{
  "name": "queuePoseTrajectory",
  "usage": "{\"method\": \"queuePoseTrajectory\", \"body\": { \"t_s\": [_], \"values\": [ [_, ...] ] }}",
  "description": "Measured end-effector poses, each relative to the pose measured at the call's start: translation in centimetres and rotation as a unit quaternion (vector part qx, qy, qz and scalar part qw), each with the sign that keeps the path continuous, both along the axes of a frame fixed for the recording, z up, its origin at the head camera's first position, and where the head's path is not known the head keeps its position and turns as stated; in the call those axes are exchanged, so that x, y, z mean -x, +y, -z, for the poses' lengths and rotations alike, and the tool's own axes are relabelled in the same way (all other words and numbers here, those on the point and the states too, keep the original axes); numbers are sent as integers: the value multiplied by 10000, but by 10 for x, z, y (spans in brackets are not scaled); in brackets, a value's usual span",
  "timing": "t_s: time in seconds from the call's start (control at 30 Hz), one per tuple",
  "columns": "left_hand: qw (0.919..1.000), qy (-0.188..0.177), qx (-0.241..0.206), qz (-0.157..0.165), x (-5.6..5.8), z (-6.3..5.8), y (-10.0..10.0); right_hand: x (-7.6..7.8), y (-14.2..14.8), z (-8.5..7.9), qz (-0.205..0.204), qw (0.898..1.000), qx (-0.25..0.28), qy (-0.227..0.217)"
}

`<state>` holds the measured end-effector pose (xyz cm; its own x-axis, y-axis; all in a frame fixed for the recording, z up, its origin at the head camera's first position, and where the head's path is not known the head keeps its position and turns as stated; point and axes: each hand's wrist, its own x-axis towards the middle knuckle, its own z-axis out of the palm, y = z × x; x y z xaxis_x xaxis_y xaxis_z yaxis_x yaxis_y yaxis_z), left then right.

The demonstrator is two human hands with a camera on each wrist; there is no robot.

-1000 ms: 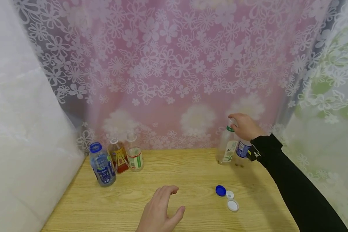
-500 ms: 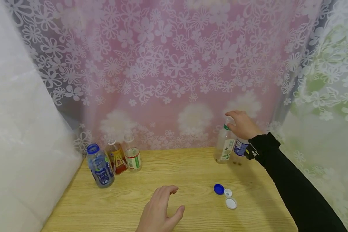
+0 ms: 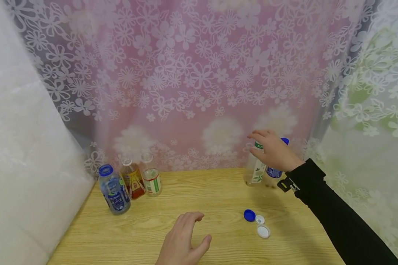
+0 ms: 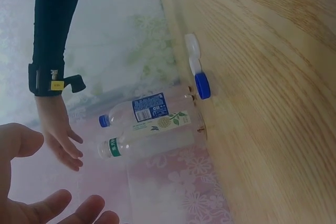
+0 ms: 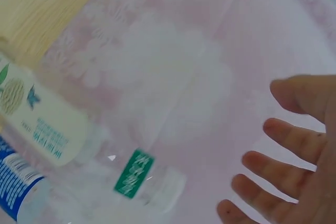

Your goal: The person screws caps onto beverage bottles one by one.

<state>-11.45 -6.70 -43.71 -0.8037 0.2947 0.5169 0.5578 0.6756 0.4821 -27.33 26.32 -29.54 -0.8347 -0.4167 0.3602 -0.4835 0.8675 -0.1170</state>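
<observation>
My right hand is at the top of a clear bottle with a green neck band, its fingers spread. In the right wrist view these fingers stand apart from the bottle's whitish cap, with a gap between. Close beside that bottle stands another clear bottle with a blue label and blue cap; both are upright on the wooden table. Low in the head view, my left hand holds nothing, thumb and fingers loosely parted.
A blue cap, a small white cap and a larger white cap lie on the table. At the left stand a blue-rimmed bottle, an amber bottle and a clear bottle. Floral curtains hang behind.
My right hand has let go of the green-banded bottle's top and its fingers have spread. The neighbouring bottle's blue cap now shows behind the hand. My left hand has stayed put.
</observation>
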Motion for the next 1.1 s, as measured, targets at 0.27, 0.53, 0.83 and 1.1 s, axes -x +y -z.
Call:
{"method": "queuePoseTrajectory", "body": {
  "t_s": [0.27, 0.53, 0.83, 1.1],
  "values": [
    [9999, -47, 97, -26, 0, 0, -2, -47, -12, 5, -341, 9991, -211, -144],
    [9995, -271, 179, -18, 0, -3, -3, -88, -16, 21, -488, 9988, -79, -35],
    [9996, -246, 164, 21, 0, -2, -3, -117, -24, 43, -827, 9965, 17, 99],
    [9995, -254, 187, 25, 1, -2, 0, -137, -32, 66, -809, 9964, 198, -175]
  ]
}}
